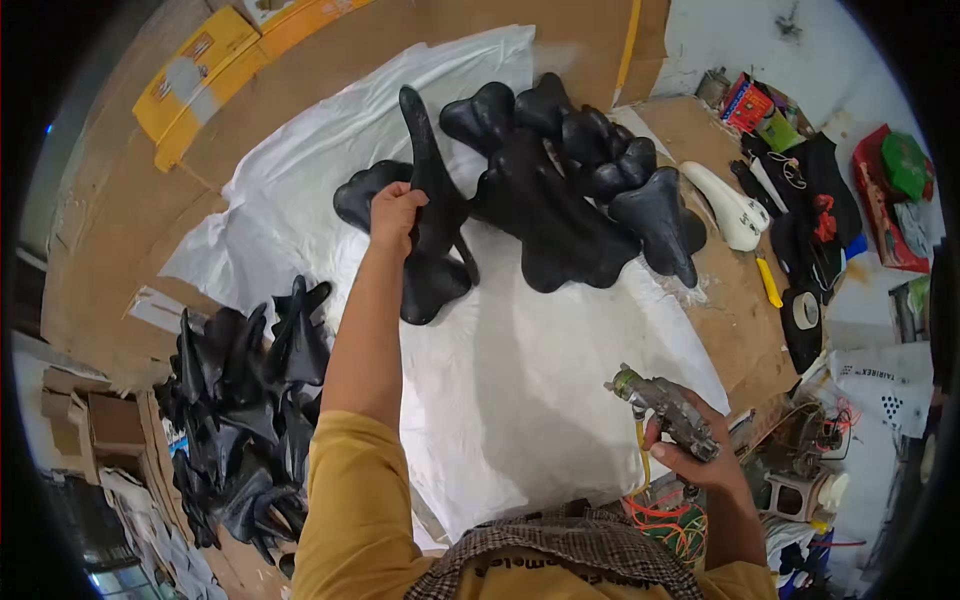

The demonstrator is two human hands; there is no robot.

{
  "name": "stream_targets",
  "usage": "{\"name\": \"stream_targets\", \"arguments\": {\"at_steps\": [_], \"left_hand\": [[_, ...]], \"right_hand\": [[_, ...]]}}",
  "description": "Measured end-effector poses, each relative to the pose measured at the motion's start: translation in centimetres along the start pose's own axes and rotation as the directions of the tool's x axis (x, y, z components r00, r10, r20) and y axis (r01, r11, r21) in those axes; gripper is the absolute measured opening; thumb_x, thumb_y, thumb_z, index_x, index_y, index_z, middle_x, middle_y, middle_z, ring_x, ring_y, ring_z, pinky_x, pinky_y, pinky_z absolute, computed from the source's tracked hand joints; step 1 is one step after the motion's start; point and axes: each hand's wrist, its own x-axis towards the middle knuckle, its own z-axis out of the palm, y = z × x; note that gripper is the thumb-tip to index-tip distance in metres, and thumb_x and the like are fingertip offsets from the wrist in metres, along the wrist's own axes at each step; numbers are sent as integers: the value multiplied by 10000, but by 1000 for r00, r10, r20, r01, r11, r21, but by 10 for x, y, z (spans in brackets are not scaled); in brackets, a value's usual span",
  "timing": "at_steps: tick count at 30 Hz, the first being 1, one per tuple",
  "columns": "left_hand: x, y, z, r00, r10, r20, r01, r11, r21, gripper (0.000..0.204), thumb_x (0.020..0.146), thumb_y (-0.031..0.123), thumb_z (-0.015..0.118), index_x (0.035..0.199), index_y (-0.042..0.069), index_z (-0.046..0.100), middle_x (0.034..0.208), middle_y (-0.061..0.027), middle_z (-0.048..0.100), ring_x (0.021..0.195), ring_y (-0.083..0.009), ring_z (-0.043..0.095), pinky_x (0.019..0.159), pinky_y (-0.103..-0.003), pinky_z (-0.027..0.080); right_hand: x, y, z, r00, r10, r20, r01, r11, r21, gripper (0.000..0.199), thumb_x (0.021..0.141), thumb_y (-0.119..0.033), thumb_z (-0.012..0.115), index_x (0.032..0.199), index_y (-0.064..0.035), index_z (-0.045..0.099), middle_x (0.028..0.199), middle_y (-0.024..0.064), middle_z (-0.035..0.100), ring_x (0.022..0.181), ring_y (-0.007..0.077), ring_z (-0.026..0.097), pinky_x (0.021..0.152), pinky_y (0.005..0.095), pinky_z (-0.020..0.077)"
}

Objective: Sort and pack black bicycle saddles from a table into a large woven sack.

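Note:
In my left hand (397,215) is a black bicycle saddle (428,150), gripped at its side with the long nose pointing away from me. It is over other black saddles (435,290) at the left of a group on the white sheet (560,400). Several more black saddles (560,210) lie close together to its right, some overlapping. Nearer to me, my right hand (722,455) is wrapped round a metal spray gun (672,408) with a yellow hose below it. The gun's nozzle points left, over the sheet and apart from the saddles.
A heap of black saddles (240,400) stands at the left. On brown cardboard at the right lie a white saddle (728,205), a yellow-handled tool (768,282) and a tape roll (806,310). Tangled wires (670,530) and machinery (795,495) are at the lower right.

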Motion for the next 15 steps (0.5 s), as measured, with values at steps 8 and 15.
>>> {"name": "stream_targets", "arguments": {"at_steps": [8,15], "left_hand": [[-119,64,-152,859,496,125,-211,565,-797,529,642,-21,492,1168,-72,469,1223,-159,518,1167,-299,465,1038,-442,316],[-208,44,-241,821,560,-114,-336,312,-889,553,587,-27,465,1137,-46,512,1140,-166,563,1118,-318,491,1033,-465,315]], "right_hand": [[-2,1,20,981,-93,173,95,995,-6,617,704,-43,693,1253,29,421,869,48,595,803,110,557,728,258,456],[-18,0,50,973,-54,226,74,994,-82,646,696,-12,688,1276,3,403,867,61,588,807,123,569,676,250,490]]}}
